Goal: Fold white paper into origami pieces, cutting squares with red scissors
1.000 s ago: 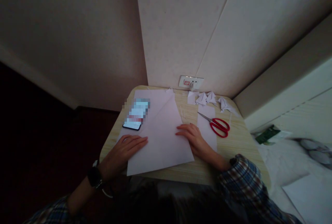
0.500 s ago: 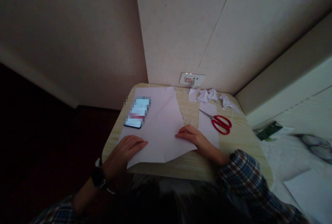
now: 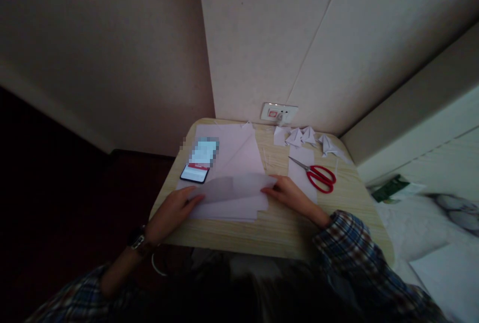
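Note:
A white sheet of paper is lifted and curled up along its near edge, away from the sheets beneath. Its left end is pinched by my left hand, which wears a watch at the wrist. At the other end, my right hand grips the same sheet between thumb and fingers. More white paper lies flat under it. A lit phone rests on the paper, just beyond my left hand. Red-handled scissors lie to the right of my right hand, partly over a paper strip.
Several folded paper pieces stand along the back right of the wooden table. Behind them is a wall socket. A green packet and more paper lie on a white surface to the right.
Both hands have raised the sheet's near edge and carried it up and away from me, so it now curls over. Sheets underneath have come into view.

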Motion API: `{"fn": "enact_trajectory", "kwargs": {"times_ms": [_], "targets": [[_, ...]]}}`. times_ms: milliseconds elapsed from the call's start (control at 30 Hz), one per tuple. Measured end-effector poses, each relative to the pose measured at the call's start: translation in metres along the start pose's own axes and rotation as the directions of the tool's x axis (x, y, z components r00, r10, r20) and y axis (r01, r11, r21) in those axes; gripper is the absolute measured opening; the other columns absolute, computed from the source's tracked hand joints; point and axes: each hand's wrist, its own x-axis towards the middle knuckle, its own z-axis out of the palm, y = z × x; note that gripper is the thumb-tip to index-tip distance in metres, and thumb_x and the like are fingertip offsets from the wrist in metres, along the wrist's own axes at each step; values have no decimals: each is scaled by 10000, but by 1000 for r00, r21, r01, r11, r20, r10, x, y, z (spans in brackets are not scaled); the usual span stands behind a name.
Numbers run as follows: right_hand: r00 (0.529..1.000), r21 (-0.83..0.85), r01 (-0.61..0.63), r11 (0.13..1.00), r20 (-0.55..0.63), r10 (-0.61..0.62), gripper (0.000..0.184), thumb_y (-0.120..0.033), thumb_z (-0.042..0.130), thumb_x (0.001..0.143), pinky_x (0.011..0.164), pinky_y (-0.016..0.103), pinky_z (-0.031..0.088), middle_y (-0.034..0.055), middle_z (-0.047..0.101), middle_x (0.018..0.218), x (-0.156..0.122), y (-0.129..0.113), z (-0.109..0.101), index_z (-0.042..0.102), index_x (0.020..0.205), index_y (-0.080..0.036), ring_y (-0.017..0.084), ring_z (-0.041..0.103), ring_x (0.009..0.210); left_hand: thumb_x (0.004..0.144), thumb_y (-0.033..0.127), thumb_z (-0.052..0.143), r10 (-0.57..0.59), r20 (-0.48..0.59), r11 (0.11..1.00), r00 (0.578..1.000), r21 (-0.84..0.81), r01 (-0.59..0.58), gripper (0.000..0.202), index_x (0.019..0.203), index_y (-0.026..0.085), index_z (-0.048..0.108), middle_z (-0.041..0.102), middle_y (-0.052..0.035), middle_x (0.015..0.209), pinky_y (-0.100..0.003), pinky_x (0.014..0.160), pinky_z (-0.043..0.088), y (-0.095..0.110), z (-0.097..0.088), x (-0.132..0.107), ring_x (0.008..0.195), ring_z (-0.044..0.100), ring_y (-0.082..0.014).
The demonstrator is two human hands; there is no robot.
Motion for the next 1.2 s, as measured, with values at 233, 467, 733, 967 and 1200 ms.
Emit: {"fn": "enact_trajectory", "kwargs": {"times_ms": [233, 467, 733, 967, 1200], "targets": [[992, -61, -123, 991, -29, 121, 46, -216, 601, 810, 573, 263, 449, 16, 662, 697, 7, 3, 5, 619, 837, -183, 171, 592, 618, 932, 381, 387, -76, -116, 983, 990, 160, 94, 339, 801, 178, 624, 706, -55, 747, -313, 618, 502, 3, 11, 1, 666, 658, -222], [978, -132, -181, 974, -132, 164, 392, -180, 605, 786, 657, 334, 492, 79, 667, 851, 5, 1, 18, 491, 1161, -158, 231, 626, 747, 918, 300, 425, -34, -308, 947, 951, 294, 129, 422, 1281, 87, 448, 581, -192, 1142, -473, 875, 458, 11, 33, -9, 1035, 554, -321], [978, -316, -49, 948, -206, -18, 510, -74, 524, 825, 989, 597, 322, 225, 439, 1375, -5, -24, 24, 424, 1322, -126, 370, 406, 1241, 918, 69, 348, 457, -9, 769, 889, 507, -390, 517, 1399, 250, 395, 510, -95, 1383, -399, 954, 397, 13, 31, -6, 1215, 470, -264], [942, -469, 331, 819, 108, -319, 364, -87, 400, 932, 1043, 536, 338, 154, 593, 1258, -15, -47, 42, 511, 1274, -143, 258, 519, 1157, 908, 48, 363, 492, 146, 684, 858, 545, -485, 450, 1333, 148, 473, 547, -133, 1357, -386, 934, 458, 14, 38, -4, 1224, 518, -270], [922, -601, 364, 711, 126, -365, 334, -146, 368, 969, 1022, 503, 380, 128, 616, 1220, -14, -47, 49, 511, 1270, -125, 227, 545, 1089, 898, 20, 305, 493, 134, 698, 860, 530, -483, 446, 1318, 31, 454, 510, -176, 1385, -389, 1025, 447, 22, 50, -11, 1331, 411, -266]]}}
